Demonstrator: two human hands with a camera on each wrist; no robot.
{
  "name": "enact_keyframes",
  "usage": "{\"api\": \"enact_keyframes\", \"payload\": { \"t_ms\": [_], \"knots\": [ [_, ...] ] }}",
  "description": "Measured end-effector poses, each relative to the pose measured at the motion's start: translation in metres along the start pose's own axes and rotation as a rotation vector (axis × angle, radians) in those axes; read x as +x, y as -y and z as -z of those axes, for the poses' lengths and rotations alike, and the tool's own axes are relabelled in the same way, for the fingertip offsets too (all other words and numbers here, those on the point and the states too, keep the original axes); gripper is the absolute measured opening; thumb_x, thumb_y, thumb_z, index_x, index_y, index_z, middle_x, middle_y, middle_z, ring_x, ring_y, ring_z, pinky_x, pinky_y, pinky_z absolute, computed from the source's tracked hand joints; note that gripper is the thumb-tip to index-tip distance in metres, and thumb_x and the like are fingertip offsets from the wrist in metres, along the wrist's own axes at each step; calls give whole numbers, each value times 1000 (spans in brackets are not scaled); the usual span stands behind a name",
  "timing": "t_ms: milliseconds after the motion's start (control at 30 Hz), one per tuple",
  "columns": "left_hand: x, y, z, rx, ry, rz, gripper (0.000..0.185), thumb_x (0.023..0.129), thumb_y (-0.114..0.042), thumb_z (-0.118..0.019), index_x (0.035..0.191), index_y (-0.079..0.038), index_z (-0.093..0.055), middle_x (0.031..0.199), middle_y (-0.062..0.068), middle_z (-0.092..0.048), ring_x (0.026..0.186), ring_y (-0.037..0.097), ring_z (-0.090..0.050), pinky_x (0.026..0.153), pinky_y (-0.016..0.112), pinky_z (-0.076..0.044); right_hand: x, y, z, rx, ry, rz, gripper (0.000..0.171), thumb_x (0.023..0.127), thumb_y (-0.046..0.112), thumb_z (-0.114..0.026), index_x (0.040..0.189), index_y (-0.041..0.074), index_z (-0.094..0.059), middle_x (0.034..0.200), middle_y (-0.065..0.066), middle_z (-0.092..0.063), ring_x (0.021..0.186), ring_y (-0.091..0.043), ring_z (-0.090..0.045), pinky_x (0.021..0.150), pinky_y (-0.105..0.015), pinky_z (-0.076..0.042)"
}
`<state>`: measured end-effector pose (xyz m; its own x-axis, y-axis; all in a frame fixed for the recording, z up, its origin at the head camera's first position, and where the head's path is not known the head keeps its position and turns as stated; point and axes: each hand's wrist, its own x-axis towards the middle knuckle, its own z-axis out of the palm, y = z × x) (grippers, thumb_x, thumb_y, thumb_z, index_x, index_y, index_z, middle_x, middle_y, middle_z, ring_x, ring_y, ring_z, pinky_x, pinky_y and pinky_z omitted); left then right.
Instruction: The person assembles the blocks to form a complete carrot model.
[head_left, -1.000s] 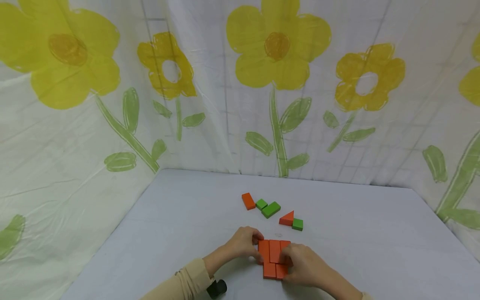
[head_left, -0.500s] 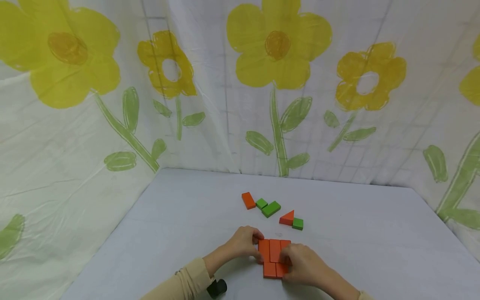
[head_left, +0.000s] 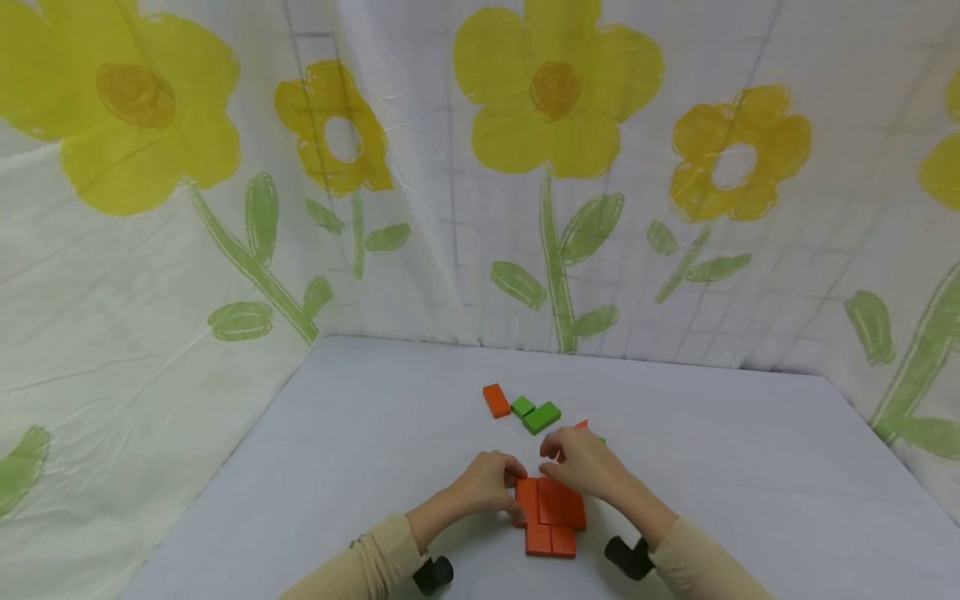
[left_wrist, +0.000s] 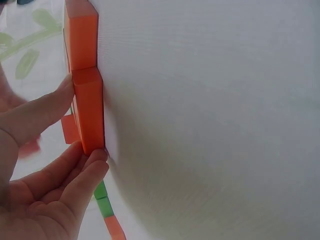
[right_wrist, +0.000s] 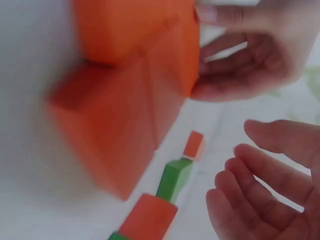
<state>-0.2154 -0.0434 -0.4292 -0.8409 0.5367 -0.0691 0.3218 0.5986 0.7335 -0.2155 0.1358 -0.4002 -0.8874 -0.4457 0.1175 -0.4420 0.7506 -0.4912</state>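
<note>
I see a pale surface (head_left: 375,467) backed by a flower-print curtain (head_left: 150,208). Near its front edge lies the cluster of orange blocks (head_left: 550,517), flat and packed edge to edge. My left hand (head_left: 487,483) pinches the cluster's left side with curled fingertips (left_wrist: 95,160). My right hand (head_left: 581,462) hovers just beyond the cluster, fingers relaxed, holding nothing. Farther back sit a long green block (head_left: 542,417), a lone orange block (head_left: 496,401) and a small green cube (head_left: 522,407).
</note>
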Motion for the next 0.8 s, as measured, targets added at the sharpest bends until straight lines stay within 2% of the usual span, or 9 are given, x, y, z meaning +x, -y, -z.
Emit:
{"api": "enact_keyframes", "payload": {
  "t_ms": [133, 300, 467, 567, 633, 733, 800],
  "knots": [
    [-1, 0, 2, -4, -9, -15, 43, 57, -11, -81, 94, 0, -64, 82, 2, -63, 73, 11, -54, 63, 20, -44, 36, 0, -8, -16, -1, -16, 18, 75, 10, -67, 91, 2, -66, 80, -5, -62, 74, -18, -56, 62, -32, -46],
    [-1, 0, 1, 23, -27, -42, 41, 55, -9, -82, 91, 0, -65, 80, 2, -63, 70, 10, -54, 61, 18, -43, 75, 1, -19, -113, 45, 13, 24, 77, 1, -58, 101, 0, -63, 93, -12, -62, 84, -25, -56, 72, -37, -44],
    [0, -1, -2, 25, -32, -41, 40, 52, -8, -82, 89, -1, -66, 77, 1, -63, 68, 8, -54, 60, 18, -42, 91, 1, -26, -233, 148, 31, 28, 85, 1, -51, 111, 2, -58, 108, -12, -58, 101, -27, -52, 84, -37, -39],
    [0, -1, -4, 13, -22, -25, 42, 53, -9, -82, 91, -1, -65, 78, 1, -63, 69, 8, -53, 60, 19, -43, 91, 2, -28, -257, 209, 53, 29, 87, 4, -50, 115, 2, -57, 109, -14, -58, 101, -29, -52, 85, -37, -39],
    [1, 0, -4, 9, -18, -25, 42, 54, -9, -82, 92, 0, -65, 80, 1, -63, 69, 8, -54, 61, 19, -43, 89, 2, -28, -251, 204, 96, 24, 85, 4, -53, 107, 2, -62, 102, -12, -61, 95, -27, -54, 81, -37, -41],
    [1, 2, -2, 31, -24, -37, 43, 55, -10, -82, 93, -1, -65, 79, 0, -62, 69, 8, -53, 61, 19, -43, 87, 2, -29, -228, 132, 152, 10, 79, 8, -61, 85, 4, -69, 80, -5, -63, 75, -20, -58, 67, -31, -46],
    [0, 3, -1, 51, -32, -50, 43, 55, -11, -82, 92, -1, -65, 78, -1, -62, 69, 7, -53, 61, 18, -42, 87, 1, -30, -196, 82, 139, 5, 74, 11, -66, 71, 7, -67, 67, 0, -60, 62, -15, -54, 56, -27, -43]
  ]
}}
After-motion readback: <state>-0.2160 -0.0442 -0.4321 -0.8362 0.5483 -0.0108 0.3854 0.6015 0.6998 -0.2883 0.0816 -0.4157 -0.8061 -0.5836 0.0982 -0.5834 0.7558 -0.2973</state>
